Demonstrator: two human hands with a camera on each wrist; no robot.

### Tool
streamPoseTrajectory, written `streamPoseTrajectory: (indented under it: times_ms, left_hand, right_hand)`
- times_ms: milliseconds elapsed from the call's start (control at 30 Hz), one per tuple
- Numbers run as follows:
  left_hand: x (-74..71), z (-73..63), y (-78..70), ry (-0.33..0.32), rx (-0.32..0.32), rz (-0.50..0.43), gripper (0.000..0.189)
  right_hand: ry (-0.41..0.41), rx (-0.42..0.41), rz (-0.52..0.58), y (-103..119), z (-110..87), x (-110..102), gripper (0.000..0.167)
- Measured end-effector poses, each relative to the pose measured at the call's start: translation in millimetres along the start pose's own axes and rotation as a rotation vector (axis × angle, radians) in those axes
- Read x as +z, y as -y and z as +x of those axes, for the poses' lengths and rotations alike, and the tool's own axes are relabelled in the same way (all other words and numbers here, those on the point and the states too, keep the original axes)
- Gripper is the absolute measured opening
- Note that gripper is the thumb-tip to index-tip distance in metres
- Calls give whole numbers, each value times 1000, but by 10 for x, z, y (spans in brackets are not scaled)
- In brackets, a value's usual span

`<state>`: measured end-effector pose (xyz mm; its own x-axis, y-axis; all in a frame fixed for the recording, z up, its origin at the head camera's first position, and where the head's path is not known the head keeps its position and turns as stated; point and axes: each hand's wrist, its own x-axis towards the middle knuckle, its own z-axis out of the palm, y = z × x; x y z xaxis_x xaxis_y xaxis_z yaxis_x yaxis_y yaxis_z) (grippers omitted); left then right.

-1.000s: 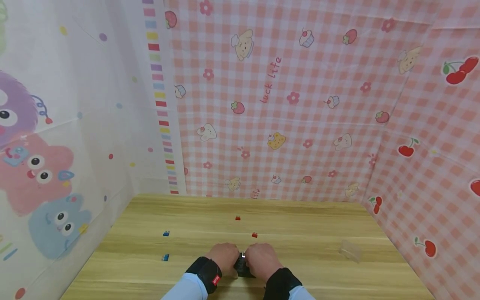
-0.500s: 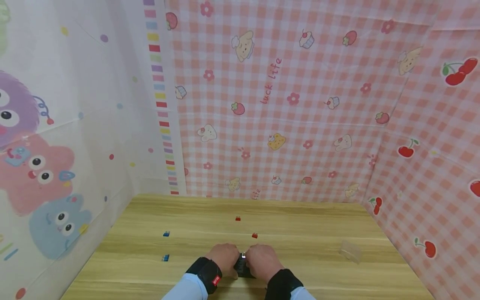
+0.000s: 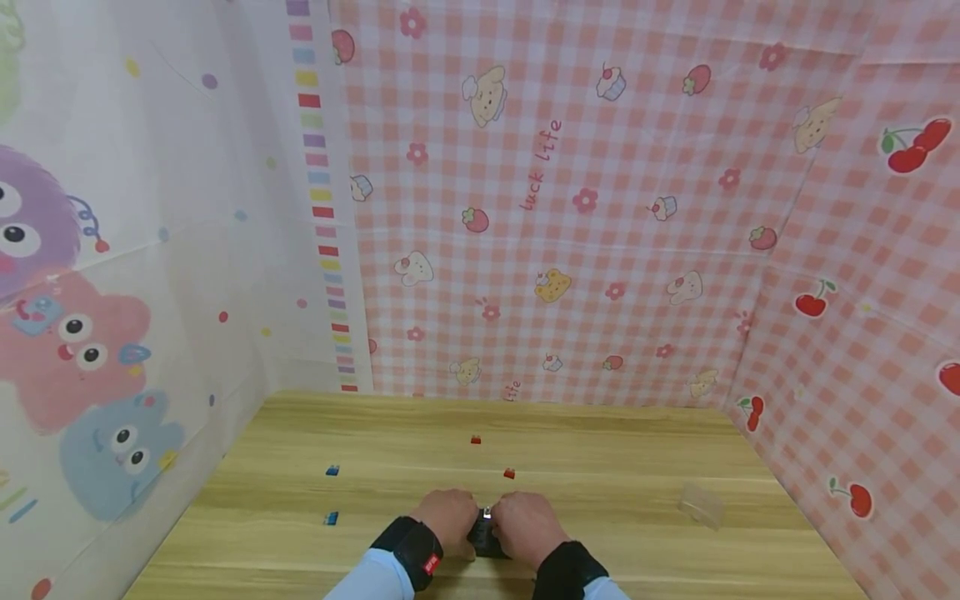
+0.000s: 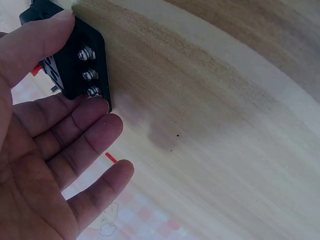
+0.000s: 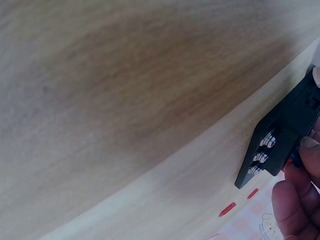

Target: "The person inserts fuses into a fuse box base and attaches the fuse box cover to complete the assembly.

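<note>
Hands and block: next to nothing has moved since the earlier frame; left hand (image 3: 446, 518), black block (image 3: 487, 543) and right hand (image 3: 529, 527) keep their places, while the whole head view sits a touch lower.
Blue pair: far blue piece (image 3: 332, 471) between nine and ten o'clock of the block, near blue piece (image 3: 330, 518) at nine, both on the surface (image 3: 615, 467).
Left hand: clamped on the block, thumb on one side, fingertips at the edge by the metal screws (image 4: 90, 74); little finger spread free.
Far red piece (image 3: 476, 440): near twelve o'clock, well beyond the hands.
Black block: between the hands, near six o'clock of the head view; probably light, stiff and smooth hard plastic, hardly fragile, a bit slippery; best held by its side edges, off the screws.
Near red piece (image 3: 509, 473): about one o'clock, just past the right hand.
Right hand: thumb and fingers curled in on the block, pinching near a blue part (image 5: 296, 159); the exact contact is partly hidden.
Clear piece (image 3: 702, 505): three o'clock, well apart.
</note>
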<state>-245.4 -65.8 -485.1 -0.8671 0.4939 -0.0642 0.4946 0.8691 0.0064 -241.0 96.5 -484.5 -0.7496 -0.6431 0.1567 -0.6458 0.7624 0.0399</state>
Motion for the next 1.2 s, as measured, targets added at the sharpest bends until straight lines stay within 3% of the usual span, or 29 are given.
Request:
streamPoseTrajectory:
  times_ms: [400,900,1200]
  left_hand:
    - [-40,3,-17,16,10,37,39]
    - [-44,-22,6,-6,21,70,47]
    - [-81,3,40,48,-32,26,53]
  right_hand:
    - [48,44,80,-32,14,13,5]
    - [26,63,147,-48,-21,-51,10]
    - [-18,90,163,-126,-24,-77,14]
